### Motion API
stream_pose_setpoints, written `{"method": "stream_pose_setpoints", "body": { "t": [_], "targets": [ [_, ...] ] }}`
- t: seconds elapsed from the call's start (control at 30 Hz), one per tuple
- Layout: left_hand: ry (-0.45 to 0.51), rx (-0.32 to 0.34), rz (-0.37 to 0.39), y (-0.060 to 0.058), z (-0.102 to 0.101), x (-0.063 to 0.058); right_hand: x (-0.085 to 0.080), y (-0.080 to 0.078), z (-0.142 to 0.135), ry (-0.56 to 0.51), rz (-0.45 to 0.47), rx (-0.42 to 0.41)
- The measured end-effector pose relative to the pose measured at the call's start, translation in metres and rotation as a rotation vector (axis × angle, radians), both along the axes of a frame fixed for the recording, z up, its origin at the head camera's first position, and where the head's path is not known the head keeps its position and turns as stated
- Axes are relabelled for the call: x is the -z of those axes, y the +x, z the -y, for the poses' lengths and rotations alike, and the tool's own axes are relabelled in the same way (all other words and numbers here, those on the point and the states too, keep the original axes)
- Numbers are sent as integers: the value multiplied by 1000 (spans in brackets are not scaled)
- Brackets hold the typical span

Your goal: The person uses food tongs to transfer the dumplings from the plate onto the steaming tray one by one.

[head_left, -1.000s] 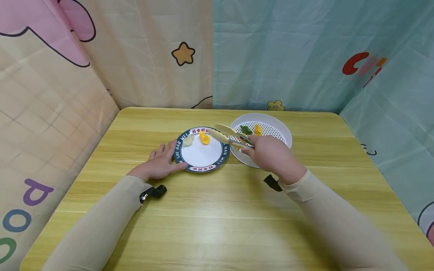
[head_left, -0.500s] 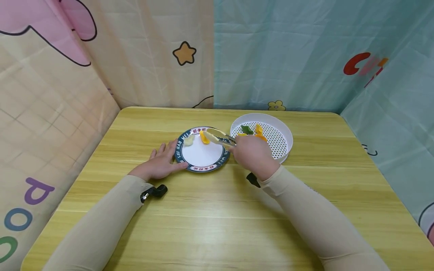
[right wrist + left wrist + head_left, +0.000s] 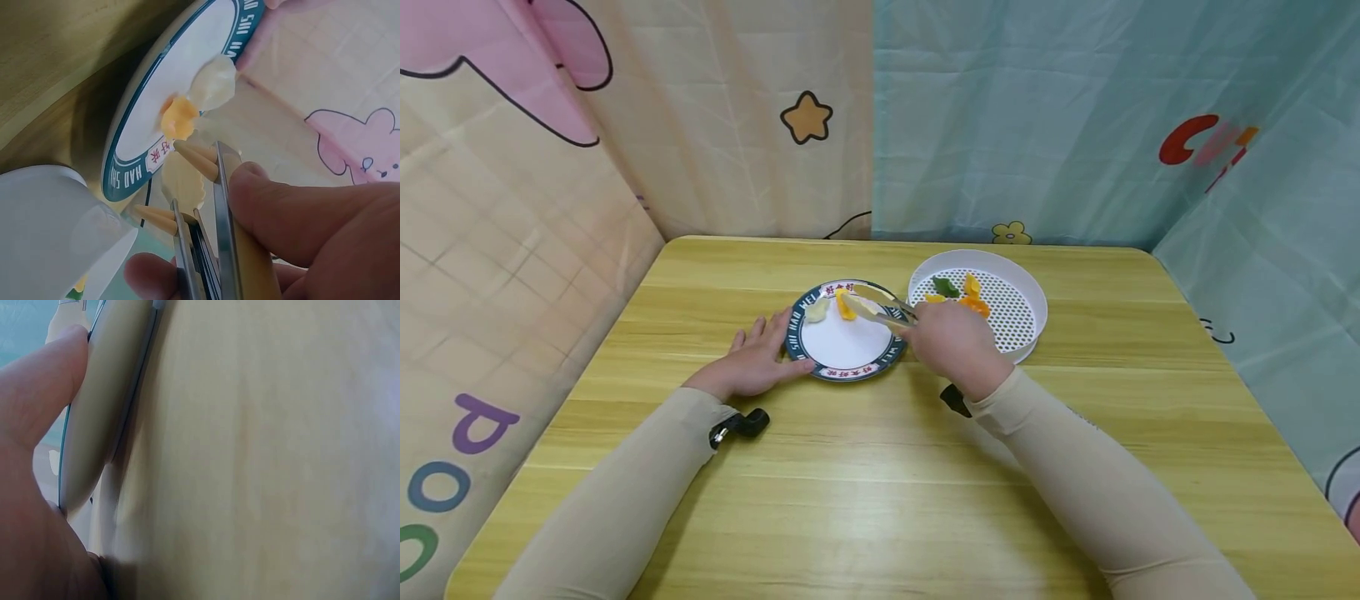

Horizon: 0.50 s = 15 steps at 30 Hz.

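One yellow piece (image 3: 179, 117) lies at 12 o'clock on the plate (image 3: 846, 346), tongs (image 3: 224, 212) parted just beside it. Step: apparently pick-up; next, a squeeze. Right hand (image 3: 957, 342) grips tongs; left hand (image 3: 756, 360), fingers spread, touches the rim at 8 o'clock. Perforated tray (image 3: 1009, 312) at 3 o'clock; wood-grain table (image 3: 865, 467); patterned curtains (image 3: 1037, 125).

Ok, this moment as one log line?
Left hand: touches round blue rimmed white plate | Right hand: holds cream tipped metal tongs near small yellow piece on plate

soft light — glare on tabletop (image 3: 880, 517)
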<state>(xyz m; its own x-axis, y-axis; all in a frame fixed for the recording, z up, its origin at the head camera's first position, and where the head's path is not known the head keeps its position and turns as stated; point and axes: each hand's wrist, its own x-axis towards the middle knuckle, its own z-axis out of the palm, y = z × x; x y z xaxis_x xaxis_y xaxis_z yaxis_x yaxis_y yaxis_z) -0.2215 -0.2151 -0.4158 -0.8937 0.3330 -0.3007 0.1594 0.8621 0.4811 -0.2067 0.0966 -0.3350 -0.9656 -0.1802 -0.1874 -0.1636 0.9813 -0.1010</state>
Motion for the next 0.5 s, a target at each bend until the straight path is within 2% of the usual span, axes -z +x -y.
{"method": "stream_pose_setpoints", "body": {
  "t": [0.5],
  "targets": [
    [3,-5,-3,-1,1,2,3,-3,10,-17,43,-8]
  ]
}}
